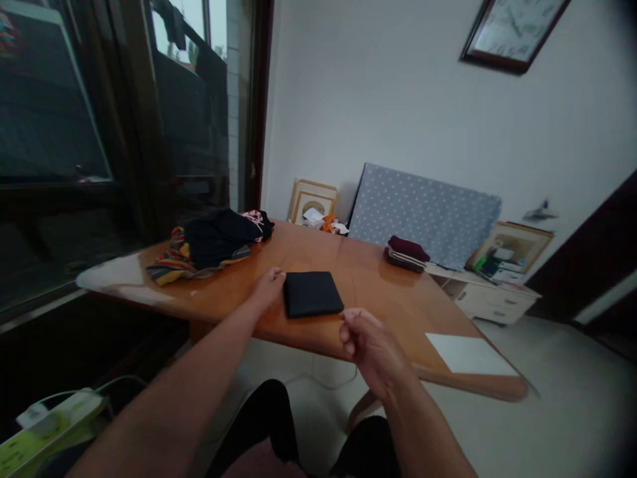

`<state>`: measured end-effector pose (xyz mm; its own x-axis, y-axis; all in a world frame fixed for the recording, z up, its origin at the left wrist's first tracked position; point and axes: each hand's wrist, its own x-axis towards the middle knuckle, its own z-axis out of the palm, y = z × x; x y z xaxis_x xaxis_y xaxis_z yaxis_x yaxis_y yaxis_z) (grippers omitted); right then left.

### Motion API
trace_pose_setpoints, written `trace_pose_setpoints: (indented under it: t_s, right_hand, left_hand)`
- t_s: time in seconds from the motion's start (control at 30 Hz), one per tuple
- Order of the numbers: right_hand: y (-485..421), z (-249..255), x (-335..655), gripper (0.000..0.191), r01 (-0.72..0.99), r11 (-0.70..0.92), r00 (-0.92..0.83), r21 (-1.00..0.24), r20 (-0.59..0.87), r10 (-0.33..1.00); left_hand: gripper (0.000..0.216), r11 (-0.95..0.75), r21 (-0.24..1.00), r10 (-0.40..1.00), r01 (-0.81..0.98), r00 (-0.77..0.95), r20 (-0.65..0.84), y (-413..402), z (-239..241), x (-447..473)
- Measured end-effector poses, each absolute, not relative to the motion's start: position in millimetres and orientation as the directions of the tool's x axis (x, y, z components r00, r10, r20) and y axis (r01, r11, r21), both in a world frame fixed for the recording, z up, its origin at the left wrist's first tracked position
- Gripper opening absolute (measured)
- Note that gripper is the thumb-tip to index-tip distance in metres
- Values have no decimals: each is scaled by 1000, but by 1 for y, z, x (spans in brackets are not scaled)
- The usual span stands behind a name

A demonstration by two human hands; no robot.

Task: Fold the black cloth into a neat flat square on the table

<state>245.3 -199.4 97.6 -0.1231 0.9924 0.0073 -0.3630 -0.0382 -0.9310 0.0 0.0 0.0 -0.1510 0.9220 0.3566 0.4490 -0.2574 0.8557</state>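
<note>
Left hand [269,285]: it lay palm down on the wooden table [378,282], open, with the fingers loosely extended. The fingertips met the left edge of a folded black cloth [312,294]. No grip on the cloth was seen; the contact was at its edge only, and whether any finger was tucked beneath could not be told.

Right hand [371,342]: it was held above the near edge of the table, with the fingers curled in to a loose fist and the thumb lying against them. Nothing was seen inside it. It stood just beside the near right corner of the folded black cloth; whether it touched that corner could not be told.

Folded black cloth: it lay flat on the table as a neat rectangle between the two hands, directly right of the left hand and just beyond and left of the right hand.

Other items noted:
- A pile of clothes [209,245], dark garments over a striped one, lay on the table beyond and to the left of the left hand, well apart from it.
- A folded dark red garment [409,248] rested on a small stack at the far edge of the table, beyond and to the right of the right hand.
- A white sheet [470,353] lay flat on the table to the right of the right hand, near the corner.
- A power strip [54,415] sat low and to the left of the left forearm, off the table.
</note>
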Motion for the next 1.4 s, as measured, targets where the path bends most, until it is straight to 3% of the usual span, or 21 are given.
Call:
trace_pose_setpoints:
  t_s: [0.1,0.23,0.47,0.6,0.8,0.97,1.13,1.23,1.4]
  right_hand:
    - [-180,61,244,23,-459,-180,-80,-870,-161,984]
    - [-166,36,238,26,-565,-243,-59,-788,-255,965]
    - [-138,20,229,16,-635,-255,-62,-729,-282,958]
    - [-125,17,234,21,-544,-205,-36,-814,-222,974]
    - [-99,16,271,34,-258,-45,83,-965,-68,994]
    - [-89,12,299,26,-309,7,207,-951,-60,977]
    - [-100,6,299,32,-338,47,307,-940,-63,950]
    - [-111,6,292,39,-214,86,303,-973,18,953]
    - [-121,9,282,42,132,181,216,-975,207,954]
  left_hand:
    - [49,-264,844,929,466,-113,353,9,5,4]
    - [57,-269,831,939,487,-57,338,23,10,12]
    - [31,-306,835,941,457,15,337,28,14,18]
    - [29,-326,838,937,437,34,347,18,18,15]
    - [38,-338,846,939,412,84,335,-12,21,19]
    - [39,-377,854,924,358,203,323,-37,16,24]
    - [31,-344,850,938,398,110,328,-43,13,25]
    - [26,-360,847,929,391,62,365,-42,14,27]
    - [26,-401,851,912,339,67,404,-42,16,31]
